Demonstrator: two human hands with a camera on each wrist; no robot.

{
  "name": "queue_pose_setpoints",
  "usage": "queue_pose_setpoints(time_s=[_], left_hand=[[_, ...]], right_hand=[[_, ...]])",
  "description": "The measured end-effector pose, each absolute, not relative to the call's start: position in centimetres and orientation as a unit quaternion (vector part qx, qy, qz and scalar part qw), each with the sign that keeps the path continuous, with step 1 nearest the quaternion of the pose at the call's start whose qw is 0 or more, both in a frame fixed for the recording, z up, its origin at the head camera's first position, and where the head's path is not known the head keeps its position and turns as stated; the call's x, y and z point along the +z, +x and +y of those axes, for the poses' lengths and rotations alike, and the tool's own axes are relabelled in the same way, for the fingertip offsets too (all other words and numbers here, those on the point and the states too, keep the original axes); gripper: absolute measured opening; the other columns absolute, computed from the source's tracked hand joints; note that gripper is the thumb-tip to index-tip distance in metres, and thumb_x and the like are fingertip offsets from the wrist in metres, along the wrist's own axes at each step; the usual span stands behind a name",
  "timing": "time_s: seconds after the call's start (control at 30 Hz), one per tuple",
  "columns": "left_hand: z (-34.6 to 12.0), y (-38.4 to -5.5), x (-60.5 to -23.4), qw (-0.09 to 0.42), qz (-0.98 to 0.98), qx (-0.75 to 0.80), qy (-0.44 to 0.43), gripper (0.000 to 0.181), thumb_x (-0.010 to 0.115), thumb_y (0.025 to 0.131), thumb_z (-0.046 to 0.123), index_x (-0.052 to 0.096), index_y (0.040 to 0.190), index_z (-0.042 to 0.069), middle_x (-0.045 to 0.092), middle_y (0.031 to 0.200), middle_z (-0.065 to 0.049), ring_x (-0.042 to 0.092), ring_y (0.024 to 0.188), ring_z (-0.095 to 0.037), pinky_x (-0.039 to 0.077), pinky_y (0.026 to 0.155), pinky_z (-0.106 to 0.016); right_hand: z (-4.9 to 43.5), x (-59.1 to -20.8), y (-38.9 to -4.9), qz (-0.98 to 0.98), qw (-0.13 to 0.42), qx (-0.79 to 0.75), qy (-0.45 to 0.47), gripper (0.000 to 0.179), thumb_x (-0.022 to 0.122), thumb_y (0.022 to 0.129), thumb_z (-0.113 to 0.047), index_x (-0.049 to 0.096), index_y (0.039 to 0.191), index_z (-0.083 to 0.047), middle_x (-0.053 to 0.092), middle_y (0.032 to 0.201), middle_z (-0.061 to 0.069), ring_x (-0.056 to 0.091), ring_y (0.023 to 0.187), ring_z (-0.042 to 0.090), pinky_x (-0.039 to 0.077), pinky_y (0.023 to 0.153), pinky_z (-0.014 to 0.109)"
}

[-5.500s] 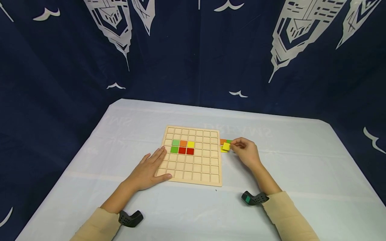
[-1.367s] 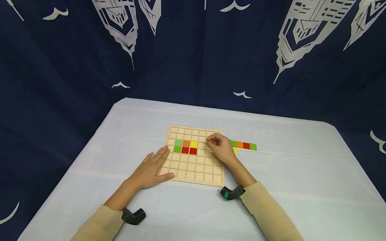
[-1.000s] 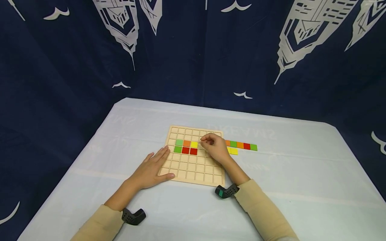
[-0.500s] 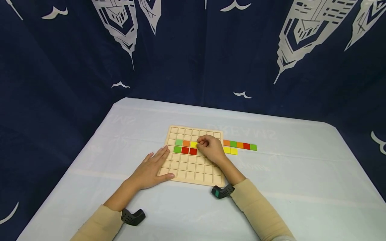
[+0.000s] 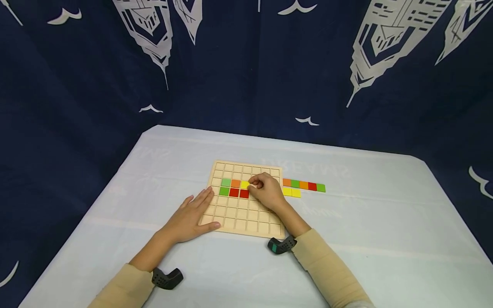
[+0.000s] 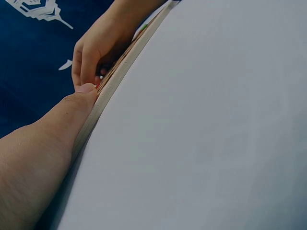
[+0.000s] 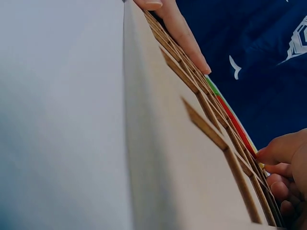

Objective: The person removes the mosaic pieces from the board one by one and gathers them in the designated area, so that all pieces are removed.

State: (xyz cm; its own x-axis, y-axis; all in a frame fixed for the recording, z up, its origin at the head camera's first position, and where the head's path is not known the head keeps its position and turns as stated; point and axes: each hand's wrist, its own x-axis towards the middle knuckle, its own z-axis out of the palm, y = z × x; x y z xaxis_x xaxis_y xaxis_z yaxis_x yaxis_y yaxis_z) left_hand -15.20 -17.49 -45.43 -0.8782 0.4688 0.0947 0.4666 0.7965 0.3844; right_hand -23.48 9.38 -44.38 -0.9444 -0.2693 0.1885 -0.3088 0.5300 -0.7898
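Observation:
A square wooden grid board lies flat on the table, with several coloured tiles set in its cells. Its upper tile row runs light green, orange, then yellow; below sit a green tile and two red tiles. My left hand rests flat on the board's left edge, fingers spread and thumb at the near edge. The thumb and index finger of my right hand pinch at the right edge of the yellow tile; a yellow sliver shows beside these fingertips in the right wrist view. The pinch itself is partly hidden.
Right of the board lies a row of loose orange, green and red tiles, with two loose yellow tiles just nearer. A white cloth covers the table. A dark blue patterned curtain hangs behind it.
Earliest, my right hand held a yellow tile by the loose tiles. It then moved left over the board and came to the set yellow tile. My left hand stays in place.

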Motion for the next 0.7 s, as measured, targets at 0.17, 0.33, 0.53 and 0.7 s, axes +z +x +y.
queue_pose_setpoints(time_s=[0.17,0.33,0.53,0.7], left_hand=[[-17.53,-15.20,-45.50,0.002,0.948,0.201,0.248,0.095,0.054,0.089,0.064,0.022,0.155,0.003,0.014,0.162,-0.008,0.014,0.148,-0.024,0.015,0.115,-0.054],[-17.50,-15.25,-45.46,0.003,0.948,0.200,0.249,0.095,0.054,0.089,0.064,0.021,0.155,0.003,0.014,0.162,-0.008,0.014,0.148,-0.024,0.015,0.115,-0.054],[-17.49,-15.26,-45.53,-0.001,0.948,0.200,0.250,0.095,0.054,0.089,0.064,0.022,0.154,0.002,0.015,0.162,-0.008,0.015,0.148,-0.024,0.015,0.114,-0.055],[-17.52,-15.23,-45.46,0.000,0.947,0.199,0.250,0.095,0.055,0.089,0.063,0.022,0.154,0.002,0.014,0.162,-0.008,0.015,0.148,-0.025,0.015,0.114,-0.055]], right_hand=[[9.37,-44.43,-23.47,-0.867,0.024,0.470,0.165,0.014,0.070,0.087,-0.007,0.068,0.100,-0.003,0.060,0.092,0.007,0.052,0.077,0.019,0.044,0.071,0.032],[9.41,-44.46,-23.47,-0.860,0.031,0.485,0.157,0.012,0.069,0.087,-0.006,0.068,0.099,-0.005,0.064,0.091,0.005,0.052,0.075,0.017,0.044,0.069,0.030],[9.52,-44.47,-23.37,-0.842,0.030,0.515,0.157,0.010,0.069,0.087,-0.005,0.069,0.097,-0.006,0.067,0.089,0.005,0.052,0.071,0.018,0.043,0.064,0.028],[9.52,-44.62,-23.43,-0.833,0.031,0.527,0.165,0.008,0.069,0.088,-0.005,0.069,0.096,-0.005,0.068,0.088,0.006,0.053,0.072,0.018,0.043,0.064,0.026]])
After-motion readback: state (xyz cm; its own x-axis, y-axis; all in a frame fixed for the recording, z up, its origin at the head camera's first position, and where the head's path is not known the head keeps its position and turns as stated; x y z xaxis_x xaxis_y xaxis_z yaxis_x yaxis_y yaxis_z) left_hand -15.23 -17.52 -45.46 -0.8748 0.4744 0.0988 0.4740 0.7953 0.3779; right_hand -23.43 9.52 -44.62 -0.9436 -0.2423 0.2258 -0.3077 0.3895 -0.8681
